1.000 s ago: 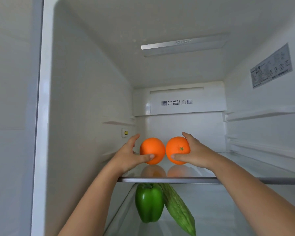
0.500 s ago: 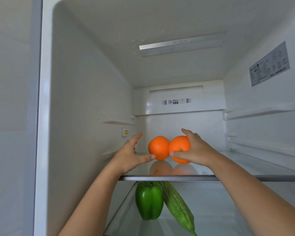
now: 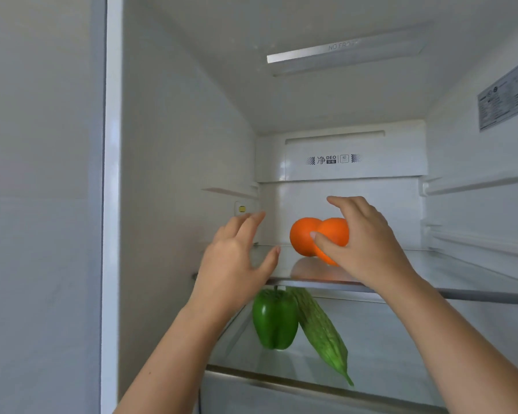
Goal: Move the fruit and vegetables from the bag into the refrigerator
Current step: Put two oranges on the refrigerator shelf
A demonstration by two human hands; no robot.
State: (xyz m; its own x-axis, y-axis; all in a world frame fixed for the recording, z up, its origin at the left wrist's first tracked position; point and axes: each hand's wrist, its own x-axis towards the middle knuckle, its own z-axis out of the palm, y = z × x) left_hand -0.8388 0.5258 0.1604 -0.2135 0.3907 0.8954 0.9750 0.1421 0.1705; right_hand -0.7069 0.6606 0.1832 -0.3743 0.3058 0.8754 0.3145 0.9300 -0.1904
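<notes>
Two oranges sit side by side and touching on the upper glass shelf (image 3: 461,268) of the open refrigerator. The left orange (image 3: 302,236) rests free near the back wall. My right hand (image 3: 362,237) curls over the right orange (image 3: 334,234), thumb on its front and fingers above it. My left hand (image 3: 237,258) hangs open in front of the shelf's left end, fingers spread, a short gap from the left orange. The bag is out of view.
On the lower glass shelf (image 3: 401,354) lie a green bell pepper (image 3: 275,319) and a bitter gourd (image 3: 322,331), side by side under the oranges. The refrigerator's left wall (image 3: 177,204) and a grey panel (image 3: 42,204) stand at the left.
My left hand has let go of the left orange and pulled back, open. Both oranges have moved deeper onto the shelf. My right hand stays on the right orange.
</notes>
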